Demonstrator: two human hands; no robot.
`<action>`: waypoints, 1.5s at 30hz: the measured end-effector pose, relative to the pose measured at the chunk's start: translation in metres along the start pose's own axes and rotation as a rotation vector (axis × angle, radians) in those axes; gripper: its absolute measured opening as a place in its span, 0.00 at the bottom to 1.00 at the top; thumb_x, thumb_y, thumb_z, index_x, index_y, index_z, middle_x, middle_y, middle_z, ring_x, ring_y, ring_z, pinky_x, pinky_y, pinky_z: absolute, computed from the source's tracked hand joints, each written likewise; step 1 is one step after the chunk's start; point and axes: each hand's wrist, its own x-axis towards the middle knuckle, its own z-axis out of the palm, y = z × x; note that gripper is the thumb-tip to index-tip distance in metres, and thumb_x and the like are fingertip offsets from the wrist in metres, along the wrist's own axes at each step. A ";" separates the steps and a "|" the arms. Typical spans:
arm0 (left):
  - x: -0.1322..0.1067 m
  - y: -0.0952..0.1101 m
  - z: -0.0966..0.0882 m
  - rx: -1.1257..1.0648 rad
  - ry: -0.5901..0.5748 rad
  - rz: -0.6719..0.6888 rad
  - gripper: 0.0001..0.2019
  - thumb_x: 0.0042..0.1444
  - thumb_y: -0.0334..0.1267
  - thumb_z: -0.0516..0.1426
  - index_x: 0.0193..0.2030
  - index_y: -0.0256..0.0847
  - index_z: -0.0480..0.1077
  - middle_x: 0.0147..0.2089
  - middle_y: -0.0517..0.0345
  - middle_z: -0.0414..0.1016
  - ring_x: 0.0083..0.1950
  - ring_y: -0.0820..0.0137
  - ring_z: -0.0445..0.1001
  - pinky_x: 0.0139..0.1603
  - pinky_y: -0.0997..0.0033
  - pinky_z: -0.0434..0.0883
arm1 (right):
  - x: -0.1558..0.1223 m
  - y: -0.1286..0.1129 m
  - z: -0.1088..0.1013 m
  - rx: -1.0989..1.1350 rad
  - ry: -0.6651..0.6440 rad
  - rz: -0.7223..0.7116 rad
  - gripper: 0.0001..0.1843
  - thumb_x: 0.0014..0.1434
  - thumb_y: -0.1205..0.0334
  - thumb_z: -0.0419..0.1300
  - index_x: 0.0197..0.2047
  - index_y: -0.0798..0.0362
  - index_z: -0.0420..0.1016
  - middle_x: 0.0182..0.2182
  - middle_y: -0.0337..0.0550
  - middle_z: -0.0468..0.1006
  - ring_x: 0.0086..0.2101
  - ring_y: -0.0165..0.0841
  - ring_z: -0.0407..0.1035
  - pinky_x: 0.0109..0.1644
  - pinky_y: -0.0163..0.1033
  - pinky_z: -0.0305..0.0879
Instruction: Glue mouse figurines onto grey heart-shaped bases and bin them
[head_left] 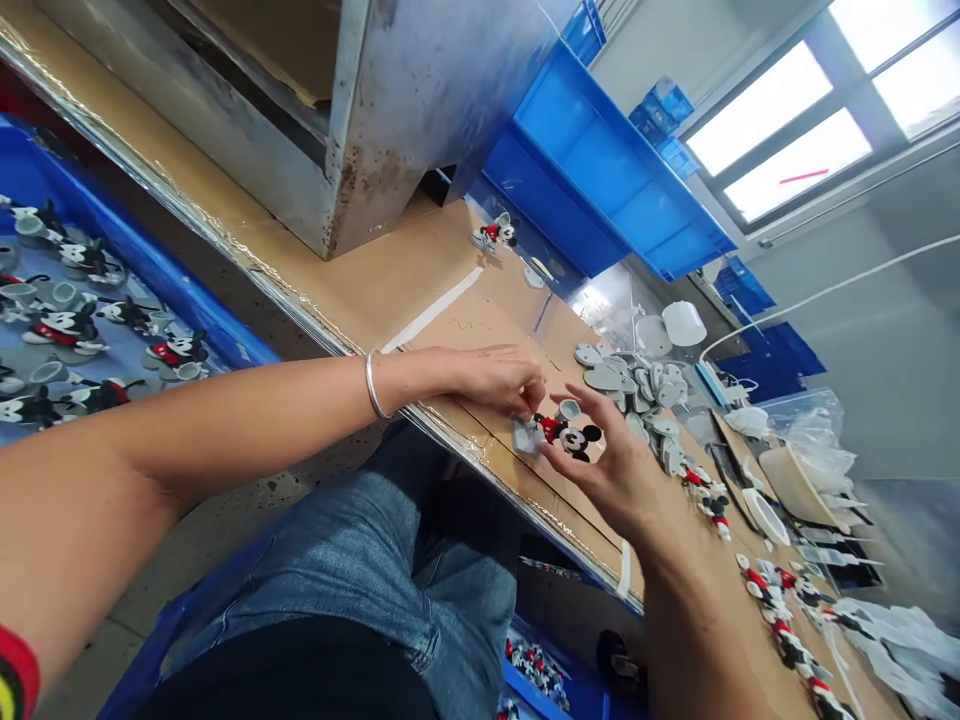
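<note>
A Mickey Mouse figurine [576,440] with black ears and a red body lies over the cardboard-covered bench between my hands. A grey base [526,435] is at its feet, and a small grey cup [569,410] is beside its head. My left hand [504,378], with a silver bangle at the wrist, pinches at the figurine's foot end; the fingertips partly hide the contact. Around the head, my right hand [619,465] curves with thumb and fingers apart; whether the thumb touches the figurine is unclear.
Loose grey bases [637,380] are heaped beyond my right hand. More figurines [784,610] line the bench at right. A finished-looking figurine [495,232] stands near the metal box [405,120]. Blue crates [600,150] stand behind; a blue tray [232,345] of figurines is at left.
</note>
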 end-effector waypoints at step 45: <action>-0.057 0.072 0.108 0.503 0.726 -0.109 0.12 0.63 0.30 0.54 0.40 0.34 0.80 0.46 0.41 0.80 0.48 0.57 0.76 0.56 0.49 0.65 | 0.006 -0.017 0.026 -0.041 0.148 0.415 0.18 0.44 0.50 0.69 0.35 0.53 0.85 0.26 0.42 0.81 0.27 0.36 0.70 0.28 0.38 0.60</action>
